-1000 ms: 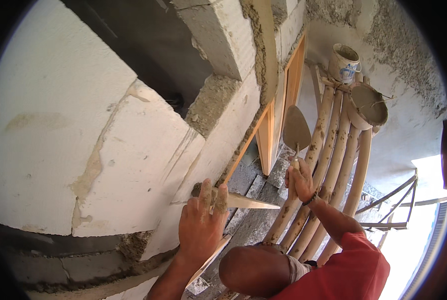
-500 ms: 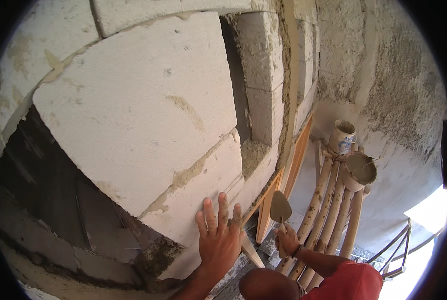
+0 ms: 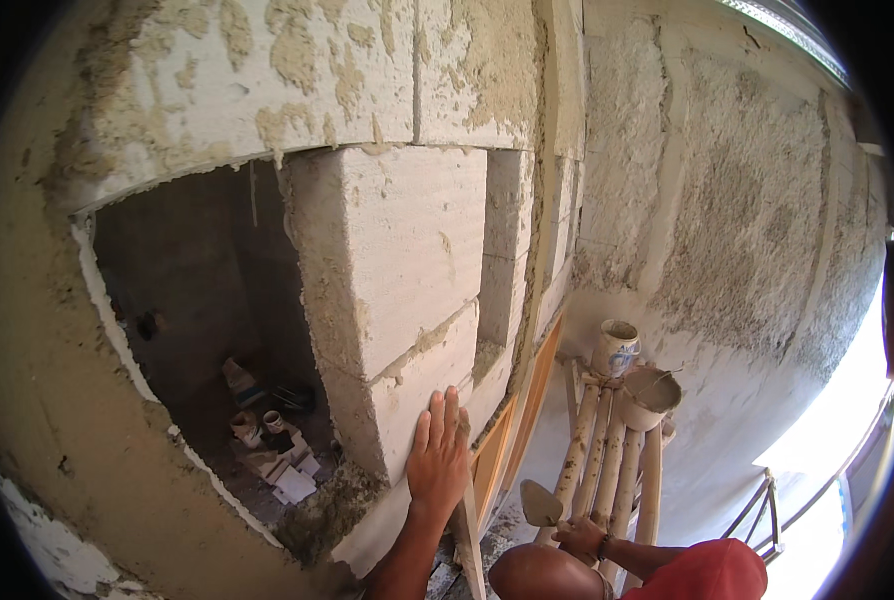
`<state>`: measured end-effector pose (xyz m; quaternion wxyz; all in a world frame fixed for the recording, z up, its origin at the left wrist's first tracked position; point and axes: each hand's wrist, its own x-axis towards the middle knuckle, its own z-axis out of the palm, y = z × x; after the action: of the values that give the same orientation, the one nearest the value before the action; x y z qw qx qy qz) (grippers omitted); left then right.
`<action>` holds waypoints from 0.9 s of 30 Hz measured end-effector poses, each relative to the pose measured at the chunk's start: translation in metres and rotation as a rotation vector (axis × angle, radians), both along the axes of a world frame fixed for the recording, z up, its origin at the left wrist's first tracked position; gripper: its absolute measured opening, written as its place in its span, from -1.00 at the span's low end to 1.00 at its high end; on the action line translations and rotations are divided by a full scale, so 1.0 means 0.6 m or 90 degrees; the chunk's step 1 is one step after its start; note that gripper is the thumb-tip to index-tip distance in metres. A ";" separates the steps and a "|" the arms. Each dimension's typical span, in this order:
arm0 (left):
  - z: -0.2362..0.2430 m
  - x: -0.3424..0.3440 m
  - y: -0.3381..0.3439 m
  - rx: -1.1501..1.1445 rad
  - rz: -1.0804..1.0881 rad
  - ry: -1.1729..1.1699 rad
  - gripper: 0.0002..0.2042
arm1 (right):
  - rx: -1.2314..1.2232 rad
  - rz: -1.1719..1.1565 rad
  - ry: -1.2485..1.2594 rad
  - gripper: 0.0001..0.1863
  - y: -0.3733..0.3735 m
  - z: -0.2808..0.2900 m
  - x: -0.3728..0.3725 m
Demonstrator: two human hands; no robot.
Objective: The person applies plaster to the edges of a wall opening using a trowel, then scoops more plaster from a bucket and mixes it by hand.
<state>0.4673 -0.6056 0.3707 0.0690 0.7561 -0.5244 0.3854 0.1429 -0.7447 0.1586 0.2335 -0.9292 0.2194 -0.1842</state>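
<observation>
My left hand [image 3: 439,462] lies flat, fingers stretched, against the lower pale lightweight block [image 3: 422,385] in the wall. A larger white block [image 3: 417,235] sits above it, with an uneven mortar joint between the two. To the right of these blocks runs a tall narrow gap. Lower right, my right hand [image 3: 579,536] is closed around the handle of a pointing trowel [image 3: 541,503]. The trowel's grey blade points up and left, away from the wall; its handle is mostly hidden by my fingers.
A dark wall opening [image 3: 217,290] lies left, with rubble and containers inside. On the right, a scaffold of wooden poles [image 3: 595,440] carries a mortar-stained bucket [image 3: 617,345] and a mortar tub [image 3: 653,395]. An orange-brown wooden frame [image 3: 527,420] borders the wall. A metal frame [image 3: 762,510] stands far right.
The view has shifted, showing more of the opening and upper wall. My left hand remains flat on the lower block. My right hand still grips the trowel, now lower in the picture.
</observation>
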 end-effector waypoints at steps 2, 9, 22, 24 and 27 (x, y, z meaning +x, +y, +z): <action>-0.004 0.002 -0.012 -0.022 -0.011 -0.009 -0.34 | -0.258 0.126 0.020 -0.75 -0.030 -0.049 -0.034; -0.017 0.007 -0.020 -0.087 -0.058 0.043 -0.46 | 0.190 -0.145 0.258 -0.76 0.064 0.060 -0.092; -0.005 -0.003 -0.018 -0.114 -0.143 0.144 -0.50 | 0.505 -0.468 0.034 -0.72 0.095 0.140 -0.143; -0.007 0.001 -0.017 -0.114 -0.150 0.152 -0.49 | 0.463 -0.444 0.033 -0.73 0.089 0.182 -0.122; 0.000 -0.004 -0.030 -0.101 -0.161 0.172 -0.48 | 0.361 -0.394 0.001 -0.72 0.054 0.185 -0.121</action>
<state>0.4652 -0.6235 0.3708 0.2461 0.7210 -0.5691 0.3092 0.0701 -0.7124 0.2695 0.4136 -0.7183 0.5306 -0.1776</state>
